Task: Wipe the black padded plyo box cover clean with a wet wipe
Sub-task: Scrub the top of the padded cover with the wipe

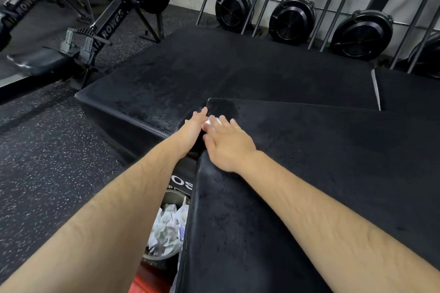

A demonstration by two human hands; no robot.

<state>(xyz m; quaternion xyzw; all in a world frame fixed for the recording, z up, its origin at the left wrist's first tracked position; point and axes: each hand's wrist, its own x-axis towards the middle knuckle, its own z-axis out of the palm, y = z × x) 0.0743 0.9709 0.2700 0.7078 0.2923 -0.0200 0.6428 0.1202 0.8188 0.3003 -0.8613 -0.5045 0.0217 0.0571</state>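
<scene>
Right hand [228, 147]: open, palm down, fingers straight and spread, pressed flat on top of the black padded plyo box cover [309, 173] close to its far left corner.

Wet wipe [209, 123]: white, mostly hidden under the right fingertips, with only a small piece showing at the left edge of the cover, between the two hands.

Left hand [192, 128]: open, fingers straight, laid against the left edge of the cover just beside the right hand, index fingertip reaching the far left corner. Gripping nothing visible. Contact with the wipe: cannot tell.

Cover surface: matte black, mottled, with a darker, wet-looking patch [223, 108] at the far left corner just ahead of the fingers. Partial white lettering [182, 182] on the left side face below the forearms.

Beside the left edge, on the floor: round grey bin [162, 257] filled with crumpled white wipes [166, 226].

Beyond the far edge: a second, lower black padded box [214, 66], also mottled. At the far right corner: a third black pad [409, 93].

Floor [47, 150]: black rubber with white speckles.

Far left: rowing machine [107, 21] with footplates.

Along the wall: black fan wheels [292, 19] in a row behind slanted metal bars.
</scene>
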